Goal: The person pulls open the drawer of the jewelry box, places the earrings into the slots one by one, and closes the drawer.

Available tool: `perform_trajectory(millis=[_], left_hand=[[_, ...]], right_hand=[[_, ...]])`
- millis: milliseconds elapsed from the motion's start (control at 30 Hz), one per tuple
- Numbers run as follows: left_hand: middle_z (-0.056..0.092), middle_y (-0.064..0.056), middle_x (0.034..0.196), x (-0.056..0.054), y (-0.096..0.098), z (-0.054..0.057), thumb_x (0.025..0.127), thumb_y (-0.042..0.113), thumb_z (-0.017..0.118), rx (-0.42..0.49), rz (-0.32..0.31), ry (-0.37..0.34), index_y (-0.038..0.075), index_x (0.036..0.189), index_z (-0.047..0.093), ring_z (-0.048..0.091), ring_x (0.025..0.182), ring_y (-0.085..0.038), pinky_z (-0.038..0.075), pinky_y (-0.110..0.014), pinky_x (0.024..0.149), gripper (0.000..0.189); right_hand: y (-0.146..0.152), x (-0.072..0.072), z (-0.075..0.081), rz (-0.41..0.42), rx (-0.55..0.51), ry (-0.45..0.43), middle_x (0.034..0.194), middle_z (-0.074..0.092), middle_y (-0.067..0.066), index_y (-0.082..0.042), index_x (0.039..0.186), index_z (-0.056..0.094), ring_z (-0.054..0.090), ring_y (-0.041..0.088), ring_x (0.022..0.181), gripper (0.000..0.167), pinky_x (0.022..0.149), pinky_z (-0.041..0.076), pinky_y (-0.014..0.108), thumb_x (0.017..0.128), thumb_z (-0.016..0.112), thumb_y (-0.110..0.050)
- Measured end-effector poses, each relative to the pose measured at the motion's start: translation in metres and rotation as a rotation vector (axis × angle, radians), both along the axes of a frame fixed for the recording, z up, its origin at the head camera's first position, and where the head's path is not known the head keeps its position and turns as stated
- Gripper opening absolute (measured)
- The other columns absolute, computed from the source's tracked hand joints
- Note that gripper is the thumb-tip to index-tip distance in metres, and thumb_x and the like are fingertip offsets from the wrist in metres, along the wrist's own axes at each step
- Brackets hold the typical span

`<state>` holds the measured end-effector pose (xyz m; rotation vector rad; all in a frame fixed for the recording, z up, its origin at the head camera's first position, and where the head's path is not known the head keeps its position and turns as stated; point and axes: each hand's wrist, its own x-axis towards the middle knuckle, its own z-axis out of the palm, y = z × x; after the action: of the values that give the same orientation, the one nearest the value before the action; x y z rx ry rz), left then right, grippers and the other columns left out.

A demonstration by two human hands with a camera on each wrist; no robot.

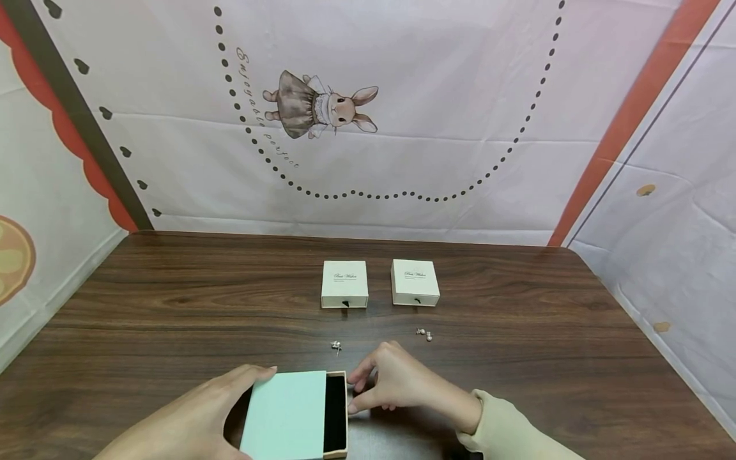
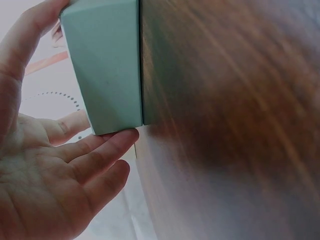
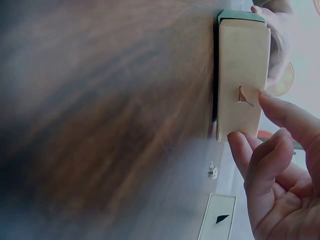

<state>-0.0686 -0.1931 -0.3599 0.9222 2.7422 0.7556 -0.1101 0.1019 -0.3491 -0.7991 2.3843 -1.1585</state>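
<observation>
A mint-green box (image 1: 287, 415) lies at the near edge of the table, and its tan drawer (image 3: 242, 75) is slid partly out on the right. Black lining (image 1: 335, 415) shows in the opened part. My left hand (image 1: 195, 412) grips the mint-green sleeve, thumb on one side and fingers on the other. At the drawer's front, my right hand (image 1: 399, 383) pinches the edges between thumb and fingers. A small pull tab (image 3: 245, 96) sticks out of the drawer's face. Just beyond the box lies a pair of small earrings (image 1: 336, 347).
Two small white boxes with printed lids stand farther back, a left one (image 1: 344, 284) and a right one (image 1: 414, 282). More small earrings (image 1: 424, 333) lie in front of the right one. A printed cloth (image 1: 448, 96) hangs behind the wooden table (image 1: 190, 300).
</observation>
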Motion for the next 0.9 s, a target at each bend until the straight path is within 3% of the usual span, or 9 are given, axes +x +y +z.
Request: perform_trajectory(millis=[900], left_hand=[[0.049, -0.004, 0.126, 0.001, 0.002, 0.002, 0.056, 0.069, 0.069, -0.010, 0.000, 0.020, 0.006, 0.132, 0.042, 0.053, 0.106, -0.027, 0.049, -0.039, 0.072, 0.102]], right_hand=[[-0.012, 0.000, 0.001, -0.008, 0.007, -0.015, 0.066, 0.067, -0.007, -0.003, 0.085, 0.073, 0.045, 0.001, 0.033, 0.026, 0.033, 0.043, 0.024, 0.064, 0.082, -0.014]])
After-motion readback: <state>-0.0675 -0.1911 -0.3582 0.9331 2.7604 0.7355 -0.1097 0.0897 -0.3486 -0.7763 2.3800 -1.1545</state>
